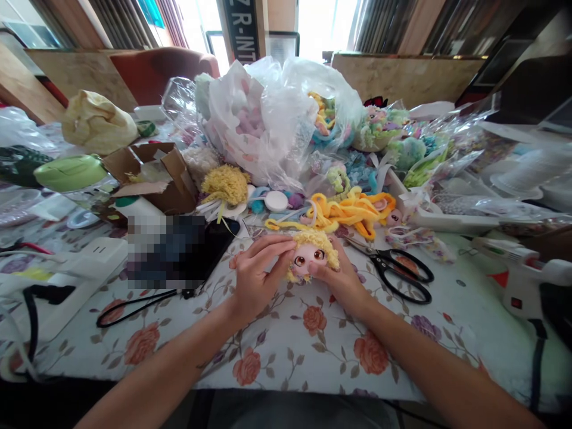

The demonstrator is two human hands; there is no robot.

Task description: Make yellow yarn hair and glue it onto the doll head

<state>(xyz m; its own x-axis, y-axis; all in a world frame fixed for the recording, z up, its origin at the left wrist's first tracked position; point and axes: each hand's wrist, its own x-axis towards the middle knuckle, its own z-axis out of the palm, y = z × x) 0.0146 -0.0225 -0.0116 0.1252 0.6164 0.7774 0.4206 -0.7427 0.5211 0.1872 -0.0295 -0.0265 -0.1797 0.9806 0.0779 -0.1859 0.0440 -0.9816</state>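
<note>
A small doll head [308, 256] with a pink face, big brown eyes and curly yellow yarn hair is held between both my hands over the floral tablecloth. My left hand [257, 274] wraps its left side, fingers lying across the hair on top. My right hand [342, 277] grips the right side, thumb pressed near the cheek. Just behind lies a bundle of yellow and orange yarn strands [353, 211].
Black-handled scissors [400, 271] lie right of my hands. A white glue gun [527, 280] sits far right, a dark blurred device [179, 250] and cables to the left. Plastic bags [268, 119] of plush parts, a cardboard box [152, 173] and a yellow pom-pom [226, 185] crowd the back.
</note>
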